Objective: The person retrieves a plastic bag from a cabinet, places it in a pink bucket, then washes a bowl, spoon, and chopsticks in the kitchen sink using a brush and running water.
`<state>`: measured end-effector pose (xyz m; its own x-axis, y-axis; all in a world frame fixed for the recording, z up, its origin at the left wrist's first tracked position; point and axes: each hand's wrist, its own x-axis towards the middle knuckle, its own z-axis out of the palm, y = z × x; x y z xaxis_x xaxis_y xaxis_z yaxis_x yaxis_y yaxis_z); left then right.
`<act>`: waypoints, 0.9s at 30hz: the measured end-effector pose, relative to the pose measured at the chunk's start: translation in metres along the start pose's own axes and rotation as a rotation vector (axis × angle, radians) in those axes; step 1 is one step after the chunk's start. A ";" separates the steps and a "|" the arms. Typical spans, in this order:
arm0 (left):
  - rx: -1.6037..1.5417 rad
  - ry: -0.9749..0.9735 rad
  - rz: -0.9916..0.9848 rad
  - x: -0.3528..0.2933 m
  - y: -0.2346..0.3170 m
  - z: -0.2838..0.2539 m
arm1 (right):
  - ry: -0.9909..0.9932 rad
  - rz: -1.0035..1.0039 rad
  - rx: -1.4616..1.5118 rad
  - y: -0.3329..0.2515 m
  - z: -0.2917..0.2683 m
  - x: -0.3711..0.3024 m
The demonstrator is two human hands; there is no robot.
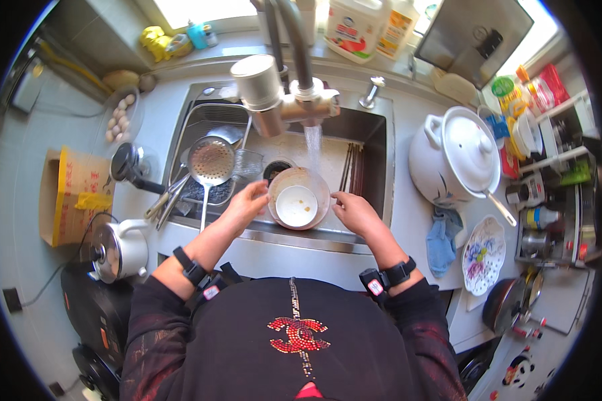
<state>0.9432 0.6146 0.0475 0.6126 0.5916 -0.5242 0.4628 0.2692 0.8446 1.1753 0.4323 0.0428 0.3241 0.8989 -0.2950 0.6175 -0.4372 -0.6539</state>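
Note:
A small white bowl (296, 206) with brownish spots inside sits within a larger pale bowl (319, 184) near the sink's front edge. My left hand (249, 206) is at the larger bowl's left rim, fingers apart. On the opposite side, my right hand (356, 214) has loosely bent fingers at the right rim; whether either hand touches it I cannot tell. Water (314, 139) runs from the faucet (304, 100) just behind the bowls. A small dark-centred dish (278, 167) is behind them to the left, and chopsticks (351, 167) lie to the right.
A wire basket (201, 120) with a skimmer (212, 160) and other utensils fills the sink's left side. A lidded white pot (455, 157), blue cloth (441, 240) and flowered plate (485, 255) are on the right. Eggs (119, 120) and a small white pot (124, 250) stand left.

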 end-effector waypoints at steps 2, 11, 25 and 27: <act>0.094 0.095 0.182 0.021 0.017 -0.008 | 0.065 -0.060 0.071 0.002 -0.004 -0.005; 0.381 0.382 0.658 0.132 0.126 -0.032 | 0.052 0.090 0.208 0.014 0.011 -0.073; 0.898 0.022 0.469 0.160 0.174 -0.021 | 0.138 0.212 0.187 -0.026 0.024 -0.092; 0.669 0.137 0.448 0.166 0.169 -0.020 | 0.154 0.223 0.186 -0.030 0.025 -0.092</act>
<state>1.1101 0.7730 0.1055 0.7668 0.6345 -0.0973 0.5034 -0.5003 0.7045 1.1094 0.3636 0.0720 0.5501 0.7602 -0.3458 0.3823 -0.5974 -0.7050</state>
